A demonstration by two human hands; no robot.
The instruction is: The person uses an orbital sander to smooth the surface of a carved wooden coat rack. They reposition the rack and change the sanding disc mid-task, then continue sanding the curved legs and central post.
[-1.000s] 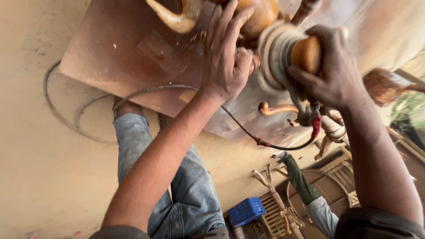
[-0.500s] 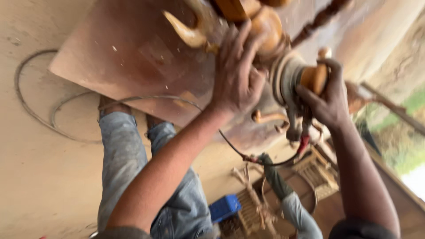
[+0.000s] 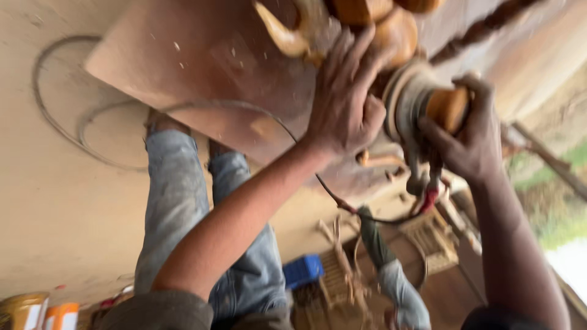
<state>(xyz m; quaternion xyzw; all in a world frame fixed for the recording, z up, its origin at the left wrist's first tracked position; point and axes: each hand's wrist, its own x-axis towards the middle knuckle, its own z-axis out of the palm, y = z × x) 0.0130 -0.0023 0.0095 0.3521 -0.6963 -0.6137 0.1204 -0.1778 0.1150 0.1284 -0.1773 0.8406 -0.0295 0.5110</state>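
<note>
My left hand presses flat on a carved orange-brown wooden piece with a curved horn-like part, lying on a reddish-brown board. My right hand grips the orange handle of a power sander, whose round pad sits against the carved wood just right of my left hand. A dark cord hangs from the tool.
My legs in dusty blue jeans stand on the sandy floor. A grey cable loop lies there. A blue crate, wooden frames, another person's leg and cans are nearby.
The view has swung and shifted; the board, hands and sander now sit further right and higher in the frame. Both hands keep their hold.
</note>
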